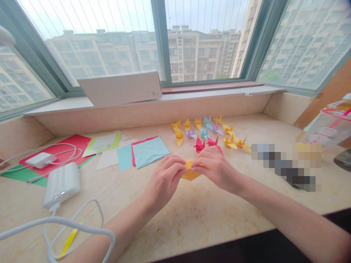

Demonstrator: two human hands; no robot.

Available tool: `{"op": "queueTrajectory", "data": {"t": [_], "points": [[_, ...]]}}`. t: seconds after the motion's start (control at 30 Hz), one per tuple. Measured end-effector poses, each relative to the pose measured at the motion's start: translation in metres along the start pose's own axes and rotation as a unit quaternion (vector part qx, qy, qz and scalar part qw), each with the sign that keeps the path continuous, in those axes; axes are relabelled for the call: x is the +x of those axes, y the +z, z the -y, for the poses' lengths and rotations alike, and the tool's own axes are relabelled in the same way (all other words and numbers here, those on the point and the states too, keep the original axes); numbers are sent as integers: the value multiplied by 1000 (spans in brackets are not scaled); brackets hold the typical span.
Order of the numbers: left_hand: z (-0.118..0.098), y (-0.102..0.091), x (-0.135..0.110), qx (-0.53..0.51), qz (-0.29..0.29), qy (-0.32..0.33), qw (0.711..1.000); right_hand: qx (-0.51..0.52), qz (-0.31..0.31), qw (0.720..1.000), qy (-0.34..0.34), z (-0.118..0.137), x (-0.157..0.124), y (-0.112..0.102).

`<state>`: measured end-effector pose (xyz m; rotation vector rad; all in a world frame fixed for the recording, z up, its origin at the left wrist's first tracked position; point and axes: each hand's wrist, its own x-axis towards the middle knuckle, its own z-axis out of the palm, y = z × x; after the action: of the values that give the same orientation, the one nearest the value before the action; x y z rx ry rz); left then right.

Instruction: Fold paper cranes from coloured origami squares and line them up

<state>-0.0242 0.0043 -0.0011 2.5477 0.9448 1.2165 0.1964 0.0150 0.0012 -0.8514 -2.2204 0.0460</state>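
Observation:
My left hand [164, 179] and my right hand [215, 170] meet over the marble counter [192, 215], both pinching a partly folded orange paper piece [190, 174] between fingertips. Most of the piece is hidden under my fingers. Just beyond it stand several folded paper cranes [208, 133] in yellow, red, purple and light blue. To the left lie flat paper sheets, a light blue one [149, 149] on top of a red one.
A white power bank [61, 184] with white cables lies at the left, near a white charger [41, 159] on red and green sheets. A long white box [120, 87] rests on the window ledge. A clear plastic container [329, 128] sits at the right.

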Motion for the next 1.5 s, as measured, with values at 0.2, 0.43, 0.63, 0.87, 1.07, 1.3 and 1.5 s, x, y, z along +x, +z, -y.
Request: {"op": "queueTrajectory", "data": {"t": [0.2, 0.43, 0.63, 0.87, 1.07, 1.3, 1.5], "points": [[-4, 2, -2, 11, 36, -6, 999, -7, -5, 999, -38, 4, 0, -2], [-4, 0, 3, -169, -8, -230, 958, 23, -61, 997, -32, -2, 1, -3], [-13, -1, 9, -370, 42, -338, 864, 45, -28, 998, -29, -5, 2, -3], [-19, -3, 8, -453, 53, -340, 822, 213, 2, 971, 106, 0, 4, -3], [-16, -5, 9, -480, 39, -324, 814, 316, 30, 913, 257, 0, 8, -8], [-8, 4, 5, -530, -15, -343, 775, 392, 30, 868, 304, -1, 6, 1], [-6, 10, 4, -517, -43, -334, 787, 430, 52, 851, 296, 9, 3, 7]]}}
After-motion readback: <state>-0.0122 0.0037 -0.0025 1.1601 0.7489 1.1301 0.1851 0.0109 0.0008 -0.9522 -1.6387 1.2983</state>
